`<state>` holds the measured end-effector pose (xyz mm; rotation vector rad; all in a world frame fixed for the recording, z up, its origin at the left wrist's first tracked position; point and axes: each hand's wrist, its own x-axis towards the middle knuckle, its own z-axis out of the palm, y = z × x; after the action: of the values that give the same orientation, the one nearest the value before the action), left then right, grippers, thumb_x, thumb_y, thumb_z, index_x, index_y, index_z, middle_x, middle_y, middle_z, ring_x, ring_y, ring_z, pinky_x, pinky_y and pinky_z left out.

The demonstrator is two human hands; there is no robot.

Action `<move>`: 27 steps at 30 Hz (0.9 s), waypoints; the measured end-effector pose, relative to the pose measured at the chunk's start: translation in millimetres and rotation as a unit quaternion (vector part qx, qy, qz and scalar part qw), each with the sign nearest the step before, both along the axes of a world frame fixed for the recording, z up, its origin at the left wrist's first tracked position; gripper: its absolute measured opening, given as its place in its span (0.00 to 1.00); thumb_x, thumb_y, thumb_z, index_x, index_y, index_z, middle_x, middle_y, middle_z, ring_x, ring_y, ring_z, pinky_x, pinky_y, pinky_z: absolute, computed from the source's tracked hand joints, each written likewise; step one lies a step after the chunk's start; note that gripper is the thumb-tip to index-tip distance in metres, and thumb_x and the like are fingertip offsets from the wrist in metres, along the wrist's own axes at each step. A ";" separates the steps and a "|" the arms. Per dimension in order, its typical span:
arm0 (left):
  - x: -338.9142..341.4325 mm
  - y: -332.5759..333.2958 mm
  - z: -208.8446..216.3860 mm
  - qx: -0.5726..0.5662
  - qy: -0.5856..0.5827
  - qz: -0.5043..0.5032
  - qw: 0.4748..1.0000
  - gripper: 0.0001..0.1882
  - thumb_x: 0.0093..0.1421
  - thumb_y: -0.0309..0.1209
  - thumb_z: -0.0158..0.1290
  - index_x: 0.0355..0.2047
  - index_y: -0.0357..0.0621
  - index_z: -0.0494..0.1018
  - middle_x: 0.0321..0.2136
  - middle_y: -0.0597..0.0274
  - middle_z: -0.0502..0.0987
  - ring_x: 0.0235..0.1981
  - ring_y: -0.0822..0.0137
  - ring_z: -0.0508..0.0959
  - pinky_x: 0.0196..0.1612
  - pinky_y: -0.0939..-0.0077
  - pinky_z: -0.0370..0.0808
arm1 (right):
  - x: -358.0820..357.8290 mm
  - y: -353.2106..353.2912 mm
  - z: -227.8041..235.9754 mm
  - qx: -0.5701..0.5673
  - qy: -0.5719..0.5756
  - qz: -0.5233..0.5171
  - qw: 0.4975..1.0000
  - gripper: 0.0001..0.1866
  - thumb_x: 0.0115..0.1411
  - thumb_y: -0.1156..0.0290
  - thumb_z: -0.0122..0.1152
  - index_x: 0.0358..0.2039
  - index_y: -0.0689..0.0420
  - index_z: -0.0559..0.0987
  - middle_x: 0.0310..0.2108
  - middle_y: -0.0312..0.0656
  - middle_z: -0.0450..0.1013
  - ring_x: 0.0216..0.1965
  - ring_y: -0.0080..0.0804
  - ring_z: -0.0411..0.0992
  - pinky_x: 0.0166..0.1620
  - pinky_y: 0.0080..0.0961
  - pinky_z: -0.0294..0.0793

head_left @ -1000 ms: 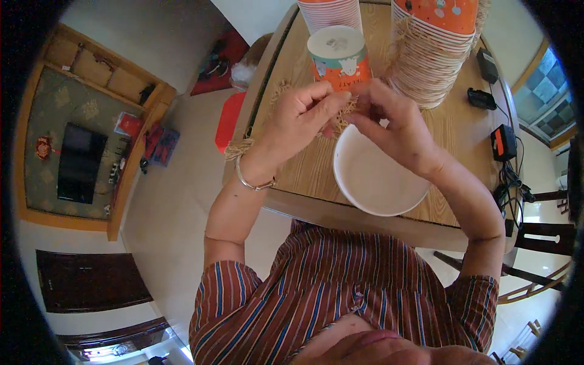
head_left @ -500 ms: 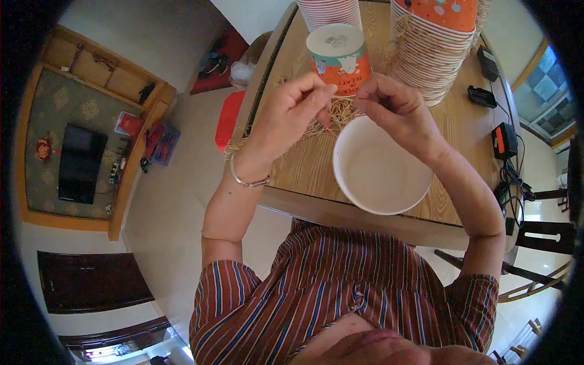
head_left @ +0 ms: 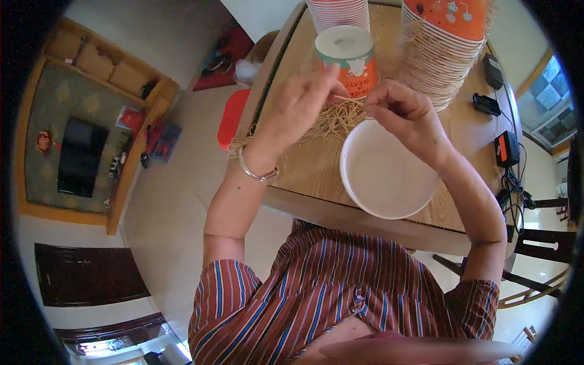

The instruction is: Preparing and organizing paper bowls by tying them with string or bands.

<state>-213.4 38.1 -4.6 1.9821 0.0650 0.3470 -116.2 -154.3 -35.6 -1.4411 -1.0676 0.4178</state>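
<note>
We wear a reddish-brown short-sleeved shirt [head_left: 340,258] with narrow lengthwise stripes, some blue, some pale. Its front neckline [head_left: 359,298] is open, with a small gathered detail. A slim silver bangle [head_left: 260,178] circles our left wrist [head_left: 260,159].

Right hand [head_left: 404,109] pinches thin strip [head_left: 353,98], left hand [head_left: 298,112] beside it. Straw [head_left: 337,118] under. Bowl [head_left: 389,173] by near edge of table [head_left: 310,170]. Cup [head_left: 356,79] just behind straw.

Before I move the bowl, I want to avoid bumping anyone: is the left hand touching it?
Apart. The head view shows strands and tabletop between the left hand and the bowl.
</note>
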 end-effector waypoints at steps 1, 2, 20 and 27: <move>-1.2 -5.8 3.7 0.032 -0.002 -0.019 0.999 0.31 0.68 0.51 0.40 0.26 0.35 0.78 0.24 0.62 0.78 0.28 0.71 0.76 0.39 0.76 0.73 | 0.0 0.8 1.0 0.008 -0.010 -0.005 1.000 0.02 0.62 0.75 0.58 0.32 0.58 0.74 0.25 0.24 0.64 0.26 0.10 0.60 0.29 0.12 0.60; -2.3 -7.6 6.4 0.030 -0.003 -0.017 0.999 0.31 0.68 0.51 0.40 0.26 0.35 0.78 0.24 0.62 0.78 0.28 0.71 0.76 0.39 0.76 0.73 | 0.2 1.2 1.6 0.015 -0.020 -0.010 1.000 0.03 0.62 0.74 0.58 0.32 0.59 0.74 0.23 0.24 0.64 0.26 0.10 0.59 0.28 0.13 0.60; 1.7 -0.6 -5.9 -0.052 0.019 -0.098 0.994 0.10 0.68 0.31 0.47 0.32 0.37 0.72 0.26 0.69 0.74 0.29 0.77 0.74 0.37 0.83 0.73 | 9.0 2.6 0.2 -0.008 0.036 0.011 0.999 0.13 0.59 0.81 0.56 0.44 0.56 0.71 0.25 0.25 0.58 0.27 0.11 0.57 0.30 0.12 0.59; 1.1 -1.1 -2.1 -0.026 0.014 -0.111 0.993 0.08 0.66 0.28 0.49 0.34 0.36 0.74 0.28 0.68 0.76 0.31 0.79 0.74 0.36 0.84 0.72 | 10.5 1.3 1.0 0.008 0.016 0.015 1.000 0.07 0.60 0.74 0.61 0.37 0.54 0.73 0.20 0.22 0.54 0.23 0.10 0.54 0.25 0.14 0.54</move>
<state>-212.3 37.0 -6.7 1.9202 -0.1271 0.1704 -105.7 -153.0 -34.6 -1.4012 -1.0656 0.4523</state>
